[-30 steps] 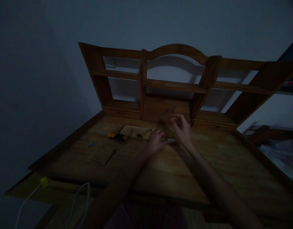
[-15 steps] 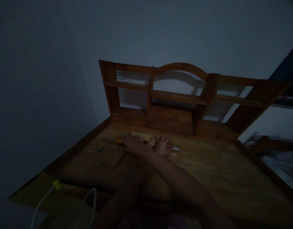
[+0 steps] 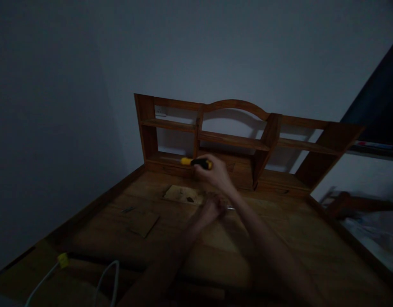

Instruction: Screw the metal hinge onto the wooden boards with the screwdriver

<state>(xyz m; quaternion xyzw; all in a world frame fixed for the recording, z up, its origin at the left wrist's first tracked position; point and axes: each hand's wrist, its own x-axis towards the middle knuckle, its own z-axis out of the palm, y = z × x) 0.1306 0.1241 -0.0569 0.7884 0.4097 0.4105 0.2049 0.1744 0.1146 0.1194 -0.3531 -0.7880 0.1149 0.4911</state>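
Observation:
My right hand (image 3: 213, 169) is raised above the desk, closed around a screwdriver (image 3: 201, 163) with a yellow and black handle. Its shaft is smeared or hidden. Lower down, my left hand (image 3: 213, 205) rests with curled fingers at the right end of a pale wooden board (image 3: 181, 194) that has a dark hole. A small shiny metal piece (image 3: 231, 208) sticks out on the right of that hand, and the fingers appear to hold it against the board. The hand covers most of it.
On the wooden desk, several small dark metal bits (image 3: 128, 209) and a thin flat square piece (image 3: 144, 224) lie at the left. A wooden shelf unit (image 3: 233, 140) stands along the back. A white cable (image 3: 115, 277) and a yellow tag (image 3: 63, 260) are at the front left.
My right hand has picked the screwdriver up from the left of the board and carried it up and right. My left hand stays at the board's right end. The view has shifted slightly.

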